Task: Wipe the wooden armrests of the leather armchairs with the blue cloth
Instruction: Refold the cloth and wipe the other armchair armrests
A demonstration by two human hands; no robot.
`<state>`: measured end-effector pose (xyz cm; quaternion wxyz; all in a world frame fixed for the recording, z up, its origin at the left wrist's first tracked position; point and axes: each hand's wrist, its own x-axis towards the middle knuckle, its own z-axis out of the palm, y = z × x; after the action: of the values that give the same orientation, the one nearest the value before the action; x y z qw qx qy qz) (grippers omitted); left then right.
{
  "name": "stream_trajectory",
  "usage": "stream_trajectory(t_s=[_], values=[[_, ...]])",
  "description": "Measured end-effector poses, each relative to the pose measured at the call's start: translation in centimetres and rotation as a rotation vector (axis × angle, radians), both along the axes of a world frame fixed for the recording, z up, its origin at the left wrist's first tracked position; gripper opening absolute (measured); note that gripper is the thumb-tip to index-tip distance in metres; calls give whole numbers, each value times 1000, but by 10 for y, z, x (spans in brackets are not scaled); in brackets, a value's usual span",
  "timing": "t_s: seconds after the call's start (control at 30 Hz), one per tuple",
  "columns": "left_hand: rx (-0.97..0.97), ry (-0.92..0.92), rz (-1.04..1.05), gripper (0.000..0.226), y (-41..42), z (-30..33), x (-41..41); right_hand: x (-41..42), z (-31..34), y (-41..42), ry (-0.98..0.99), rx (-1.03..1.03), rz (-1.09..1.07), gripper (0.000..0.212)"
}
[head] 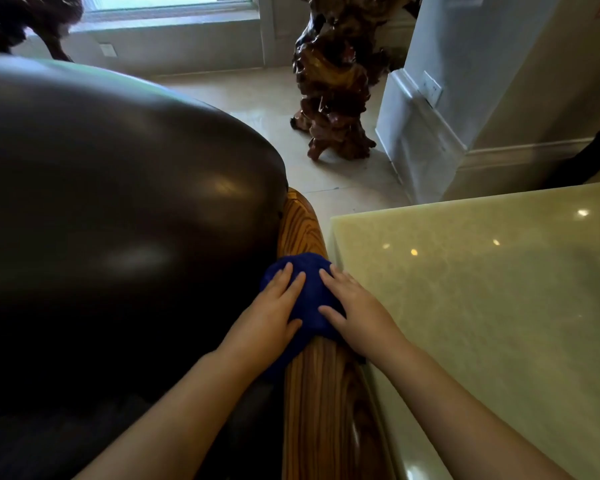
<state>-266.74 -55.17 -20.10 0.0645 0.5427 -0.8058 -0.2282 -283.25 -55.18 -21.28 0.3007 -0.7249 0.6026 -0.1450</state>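
Two hands, left hand [274, 310], right hand [352, 306], flat open grip pressing one blue cloth [309, 296], one wooden armrest [319, 393]

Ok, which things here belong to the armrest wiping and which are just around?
In use: blue cloth, wooden armrest, leather armchair, left hand and right hand, both flat on the cloth.
Just around: stone table, carved root sculpture, window.

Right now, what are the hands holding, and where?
The cloth: both hands, left and right, press flat on its top, pinning it over the armrest. Neither closes a grip around it.
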Motion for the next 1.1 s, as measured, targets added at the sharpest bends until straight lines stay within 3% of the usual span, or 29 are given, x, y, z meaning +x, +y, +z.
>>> stream_trajectory(t_s=[0.27,0.5,0.73,0.93,1.1], values=[[160,-93,28,86,-68,29,-8,-10,14,-58,-18,127,29,67],[170,-75,80,79,-78,32,-12,-10,12,-62,-106,133,-13,64],[22,22,185,60,-51,26,-17,-6,9,-36,-108,-55,-140,51],[-58,152,235,46,-3,19,-19,-7,16,-3,-62,-121,-159,28],[168,201,299,47,37,30,-14,-19,39,24,-42,65,-40,25]])
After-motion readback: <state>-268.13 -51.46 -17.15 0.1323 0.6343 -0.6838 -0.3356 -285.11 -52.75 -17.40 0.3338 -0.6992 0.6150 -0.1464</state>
